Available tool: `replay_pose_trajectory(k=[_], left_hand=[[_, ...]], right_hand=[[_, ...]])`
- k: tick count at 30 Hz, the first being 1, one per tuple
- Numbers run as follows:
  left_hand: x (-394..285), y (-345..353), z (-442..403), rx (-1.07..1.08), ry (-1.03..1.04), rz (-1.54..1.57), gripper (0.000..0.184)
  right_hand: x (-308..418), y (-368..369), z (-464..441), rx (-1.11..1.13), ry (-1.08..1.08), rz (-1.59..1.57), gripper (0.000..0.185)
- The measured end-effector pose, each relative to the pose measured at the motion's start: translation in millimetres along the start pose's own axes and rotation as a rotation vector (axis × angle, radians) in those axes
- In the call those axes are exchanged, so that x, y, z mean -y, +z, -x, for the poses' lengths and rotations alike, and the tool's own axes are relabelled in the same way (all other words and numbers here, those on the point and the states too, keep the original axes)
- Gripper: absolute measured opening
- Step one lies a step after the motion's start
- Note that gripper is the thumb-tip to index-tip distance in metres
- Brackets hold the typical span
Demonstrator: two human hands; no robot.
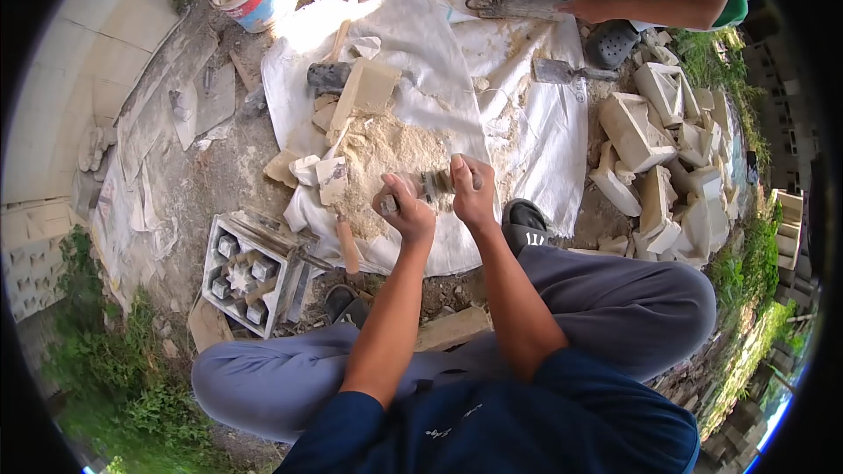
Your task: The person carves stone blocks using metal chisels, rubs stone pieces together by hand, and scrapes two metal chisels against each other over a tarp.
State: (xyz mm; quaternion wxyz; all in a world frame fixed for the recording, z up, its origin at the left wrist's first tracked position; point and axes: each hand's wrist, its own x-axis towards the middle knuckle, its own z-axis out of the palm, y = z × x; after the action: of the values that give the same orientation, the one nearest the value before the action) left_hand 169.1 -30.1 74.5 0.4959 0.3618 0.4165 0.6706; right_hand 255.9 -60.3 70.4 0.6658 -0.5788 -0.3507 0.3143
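Observation:
My left hand point(406, 209) and my right hand point(473, 195) are both closed, thumbs up, side by side above a pile of pale sandy powder point(378, 145). Between them runs a short grey-brown piece point(435, 183), gripped at each end; its exact kind I cannot make out. The powder lies on a white woven sheet point(531, 158). Just left of my left hand is a trowel point(346, 241) with a wooden handle, its blade by the powder's edge. A pale block point(367, 95) stands behind the powder, beside a dark-headed mallet point(329, 77).
A patterned mould point(237, 274) sits near my left knee. Broken pale blocks point(645, 136) are heaped at right. Another person's hand point(587, 7) touches a wooden frame point(527, 4) at the back, near a second trowel point(555, 71). A bucket point(255, 9) stands back left.

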Motion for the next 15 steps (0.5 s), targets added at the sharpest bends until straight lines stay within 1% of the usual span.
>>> replay_pose_trajectory(k=[1,2,3,4,6,8,9,10,11,12,13,15], left_hand=[[2.4,-1.4,2.4,0.073,-0.011,0.035,0.049],[8.7,-1.7,3.5,0.071,-0.011,0.033,0.049],[13.6,-2.2,6.3,0.049,-0.027,-0.020,0.049],[15.2,1.2,2.0,0.039,-0.033,-0.062,0.049],[6.1,0.7,2.3,-0.014,-0.061,-0.027,0.051],[-10.5,7.1,-0.1,0.081,0.016,0.093,0.049],[-5.5,8.6,0.9,0.084,0.036,0.047,0.050],[10.3,1.2,-2.0,0.086,0.108,-0.173,0.051],[22.4,-8.2,2.0,0.063,0.051,-0.122,0.049],[21.1,-0.6,-3.2,0.040,0.006,-0.056,0.048],[16.3,-1.3,-3.3,0.036,0.005,-0.053,0.048],[4.2,-2.8,2.0,0.086,0.051,-0.026,0.043]], right_hand=[[-6.2,5.0,-4.0,-0.063,0.000,0.033,0.050],[-12.1,7.6,0.1,-0.125,0.019,0.063,0.053],[10.7,2.8,-3.0,-0.053,0.047,-0.101,0.052],[21.0,-2.3,-3.5,-0.013,0.042,-0.145,0.051],[12.5,-2.1,-5.8,-0.001,-0.008,-0.076,0.050],[4.8,0.1,-1.7,-0.009,0.119,0.025,0.050],[9.1,2.6,-5.0,-0.030,0.113,-0.035,0.049],[14.8,3.0,-2.4,-0.030,0.121,-0.041,0.049],[21.3,2.9,-0.2,-0.031,0.072,-0.116,0.049],[24.1,3.7,-6.9,-0.026,0.005,-0.187,0.049],[23.9,5.4,-9.0,-0.010,-0.041,-0.100,0.050],[14.3,6.9,-3.6,0.000,0.030,-0.035,0.050]])
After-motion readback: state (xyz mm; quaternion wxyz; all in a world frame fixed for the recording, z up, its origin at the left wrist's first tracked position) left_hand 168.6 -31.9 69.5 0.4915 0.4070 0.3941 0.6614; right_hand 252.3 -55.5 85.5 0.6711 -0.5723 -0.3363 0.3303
